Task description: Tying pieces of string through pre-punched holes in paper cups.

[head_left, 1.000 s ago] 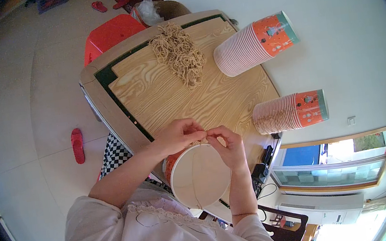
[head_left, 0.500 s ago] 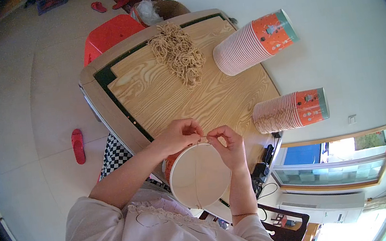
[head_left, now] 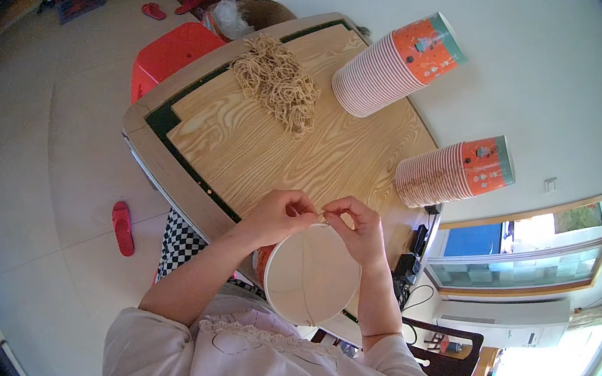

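Note:
A paper bucket [head_left: 286, 282], white inside with an orange printed outside, is close in front of my body, its round mouth facing up. One thin tan cord [head_left: 305, 276] hangs across the mouth from the far rim to the near rim. At the far rim, my left hand [head_left: 285, 213] has thumb and fingers closed in a pinch on the cord. Right beside it, my right hand [head_left: 357, 227] pinches the cord too, the fingertips nearly meeting. The cord's end between the fingers is mostly hidden.
Loose tan cords [head_left: 278, 86] lie heaped on the wooden table [head_left: 239, 165]. Two tall stacks of nested paper buckets [head_left: 378, 79] [head_left: 441, 176] lie along its right side by the wall. Black adapters [head_left: 409, 261] sit at the right edge. A red stool [head_left: 174, 54] stands beyond the far-left corner.
Both hands stay at the far rim. My left fingers have shifted slightly down and toward the right fingertips, and the bucket has barely moved.

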`<state>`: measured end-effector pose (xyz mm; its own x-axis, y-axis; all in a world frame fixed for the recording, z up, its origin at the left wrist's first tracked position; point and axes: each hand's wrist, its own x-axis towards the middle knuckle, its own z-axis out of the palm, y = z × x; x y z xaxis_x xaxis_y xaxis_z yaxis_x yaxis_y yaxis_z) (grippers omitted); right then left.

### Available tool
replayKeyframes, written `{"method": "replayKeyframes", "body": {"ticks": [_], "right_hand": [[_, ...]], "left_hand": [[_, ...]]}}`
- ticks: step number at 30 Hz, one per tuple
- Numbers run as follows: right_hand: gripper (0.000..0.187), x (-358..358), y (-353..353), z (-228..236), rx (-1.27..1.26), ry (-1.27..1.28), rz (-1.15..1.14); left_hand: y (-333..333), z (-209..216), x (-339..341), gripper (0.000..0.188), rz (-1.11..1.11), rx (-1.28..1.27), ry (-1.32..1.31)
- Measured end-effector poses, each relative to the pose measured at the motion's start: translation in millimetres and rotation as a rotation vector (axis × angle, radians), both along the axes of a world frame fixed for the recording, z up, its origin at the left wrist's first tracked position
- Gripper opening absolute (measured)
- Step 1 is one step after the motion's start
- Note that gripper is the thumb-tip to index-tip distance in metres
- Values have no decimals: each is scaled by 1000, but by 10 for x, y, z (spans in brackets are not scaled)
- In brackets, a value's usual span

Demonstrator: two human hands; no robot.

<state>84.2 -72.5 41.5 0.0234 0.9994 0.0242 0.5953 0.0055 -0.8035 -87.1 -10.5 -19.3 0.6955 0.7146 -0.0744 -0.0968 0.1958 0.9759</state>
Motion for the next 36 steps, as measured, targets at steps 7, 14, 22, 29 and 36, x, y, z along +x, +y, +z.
{"method": "replayKeyframes", "body": {"ticks": [7,14,22,29,36], "right_hand": [[14,11,-10,-7,10,-1,-15],[13,21,-24,8,42,-31,-37],[13,-302,-350,295,192,-268,-23],[18,-419,-376,335,11,-174,125],[11,-22,-346,149,86,-5,-160]], "left_hand": [[25,-73,-70,19,-16,-51,-24],[28,-19,-83,19,-52,-100,-37],[30,11,-59,16,-23,-294,-188],[37,106,32,16,-20,-253,-254],[-11,122,69,21,-11,33,9]]}}
